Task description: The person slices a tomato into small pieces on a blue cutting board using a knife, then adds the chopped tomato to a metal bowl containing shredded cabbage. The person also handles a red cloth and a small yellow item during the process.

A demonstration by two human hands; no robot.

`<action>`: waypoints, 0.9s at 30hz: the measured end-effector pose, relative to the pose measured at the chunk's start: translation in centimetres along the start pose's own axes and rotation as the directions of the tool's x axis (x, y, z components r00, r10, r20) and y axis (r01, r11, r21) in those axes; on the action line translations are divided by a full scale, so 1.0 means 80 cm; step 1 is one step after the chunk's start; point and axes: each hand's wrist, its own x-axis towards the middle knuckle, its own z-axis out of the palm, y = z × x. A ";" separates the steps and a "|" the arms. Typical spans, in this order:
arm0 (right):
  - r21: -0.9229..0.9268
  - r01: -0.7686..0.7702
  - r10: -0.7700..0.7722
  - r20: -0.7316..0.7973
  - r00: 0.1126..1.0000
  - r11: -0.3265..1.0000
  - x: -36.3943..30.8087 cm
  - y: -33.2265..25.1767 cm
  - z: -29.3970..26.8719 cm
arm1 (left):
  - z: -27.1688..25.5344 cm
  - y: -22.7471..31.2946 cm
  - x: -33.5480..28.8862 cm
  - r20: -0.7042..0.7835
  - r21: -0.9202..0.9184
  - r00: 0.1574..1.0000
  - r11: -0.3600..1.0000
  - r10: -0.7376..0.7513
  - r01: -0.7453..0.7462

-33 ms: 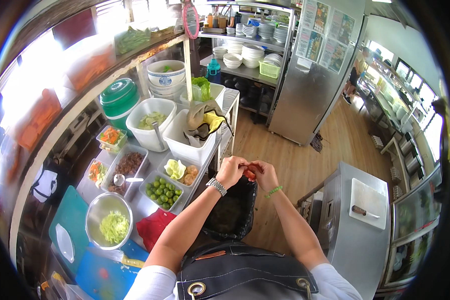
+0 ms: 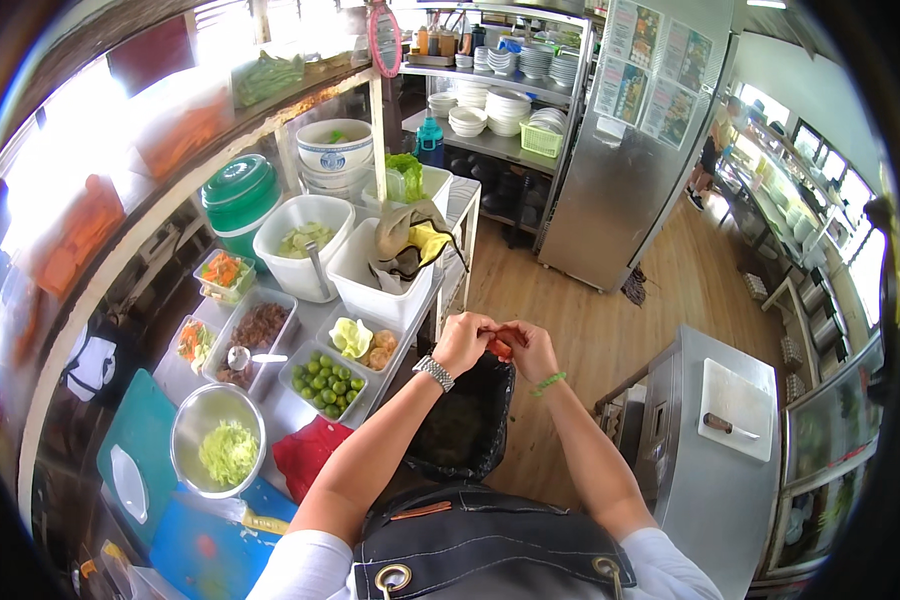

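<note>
My left hand and my right hand meet above a bin lined with a black bag. Between their closed fingers is a soft, wet-looking red piece, probably tomato. Its far side is hidden by the fingers. Left of my arms, a steel bowl holds shredded green vegetable. A knife with a yellow handle lies on the blue cutting board beside a red cloth.
Tubs of green limes, cooked meat and cut vegetables crowd the left counter, with white bins behind. On the right, a steel cabinet carries a white board and a knife. A tall fridge stands ahead.
</note>
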 end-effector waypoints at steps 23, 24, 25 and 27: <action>-0.536 0.166 0.068 0.391 0.918 0.828 -0.055 0.128 0.014 | -0.183 0.034 -0.444 -0.716 0.243 0.675 0.845 -0.175 0.477; -0.484 0.312 -0.042 0.490 0.871 0.818 -0.080 0.113 0.052 | -0.194 0.034 -0.511 -0.821 0.029 0.435 0.735 -0.369 0.678; -0.405 0.290 -0.012 0.564 0.826 0.867 -0.104 0.097 0.097 | -0.208 0.032 -0.573 -0.870 0.023 0.304 0.585 -0.387 0.811; -0.245 0.284 -0.019 0.726 0.687 0.927 -0.142 0.061 0.191 | -0.229 0.022 -0.666 -0.903 -0.194 0.065 0.538 -0.425 0.820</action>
